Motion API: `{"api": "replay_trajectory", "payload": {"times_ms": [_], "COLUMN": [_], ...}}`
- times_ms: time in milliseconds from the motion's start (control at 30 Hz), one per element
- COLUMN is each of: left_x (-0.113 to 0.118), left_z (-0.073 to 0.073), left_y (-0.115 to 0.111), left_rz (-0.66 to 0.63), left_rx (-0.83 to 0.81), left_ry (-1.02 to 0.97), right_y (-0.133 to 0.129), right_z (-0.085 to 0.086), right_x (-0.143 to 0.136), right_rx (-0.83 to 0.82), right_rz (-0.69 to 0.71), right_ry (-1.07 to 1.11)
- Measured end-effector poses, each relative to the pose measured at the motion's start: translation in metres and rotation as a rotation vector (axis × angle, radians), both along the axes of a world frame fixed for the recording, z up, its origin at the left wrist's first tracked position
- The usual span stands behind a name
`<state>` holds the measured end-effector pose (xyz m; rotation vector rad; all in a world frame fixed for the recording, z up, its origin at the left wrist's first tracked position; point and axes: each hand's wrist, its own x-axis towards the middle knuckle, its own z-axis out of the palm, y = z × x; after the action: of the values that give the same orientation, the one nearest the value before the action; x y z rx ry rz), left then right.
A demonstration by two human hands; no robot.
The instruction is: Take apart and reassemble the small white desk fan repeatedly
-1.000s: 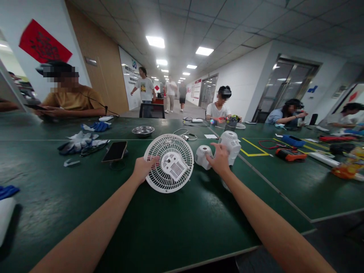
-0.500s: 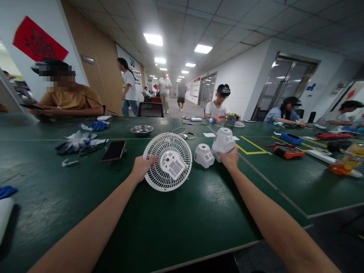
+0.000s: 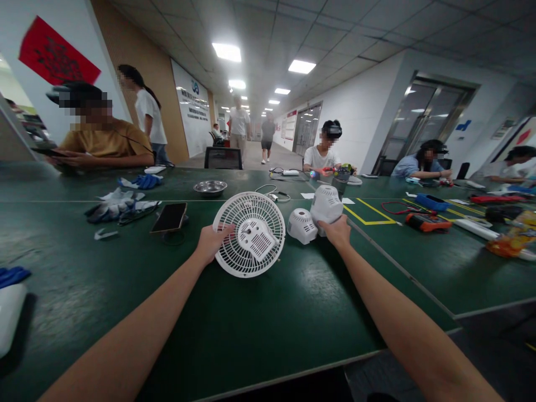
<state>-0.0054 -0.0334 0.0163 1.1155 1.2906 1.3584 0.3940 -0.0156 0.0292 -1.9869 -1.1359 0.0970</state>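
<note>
My left hand (image 3: 210, 244) is closed on the left rim of a round white fan grille (image 3: 226, 258), thumb over the bars. At the grille's centre sits a white plate with slots (image 3: 258, 240). On the right, my right hand (image 3: 336, 232) grips the lower part of a white vented plastic housing (image 3: 326, 202). Directly left of that one, a smaller-looking white vented housing (image 3: 302, 226) rests on the green table (image 3: 268, 329). The two housings appear to touch or nearly touch. My right fingertips are partly hidden behind the held housing.
A metal bowl (image 3: 210, 188) and a white cable (image 3: 274, 195) lie behind the grille. To the left are a phone (image 3: 169, 217) and gloves (image 3: 115, 206). An orange multimeter (image 3: 427, 223) lies on the right. Several people sit around the table; others are walking beyond it.
Both hands keep their holds, and the grille and housings have hardly moved. The view has shifted slightly. A person in the background has walked to the left.
</note>
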Motion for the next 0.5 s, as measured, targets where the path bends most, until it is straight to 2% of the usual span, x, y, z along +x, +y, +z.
{"api": "replay_trajectory", "payload": {"times_ms": [133, 300, 400, 500], "left_x": [-0.001, -0.002, -0.003, -0.003], "left_z": [0.001, -0.001, -0.001, -0.001], "left_y": [-0.001, 0.000, 0.001, 0.000], "left_rz": [-0.014, -0.022, -0.032, -0.048], "left_rx": [-0.006, -0.009, -0.009, -0.004], "left_ry": [-0.005, -0.007, 0.006, 0.006], "right_y": [0.000, -0.001, -0.001, -0.002], "right_z": [-0.001, -0.004, -0.002, 0.009], "right_x": [0.002, 0.000, -0.001, -0.003], "right_rx": [-0.052, -0.027, 0.027, 0.163], "right_rz": [0.006, -0.005, -0.040, -0.074], "right_ry": [0.013, 0.029, 0.036, 0.026]}}
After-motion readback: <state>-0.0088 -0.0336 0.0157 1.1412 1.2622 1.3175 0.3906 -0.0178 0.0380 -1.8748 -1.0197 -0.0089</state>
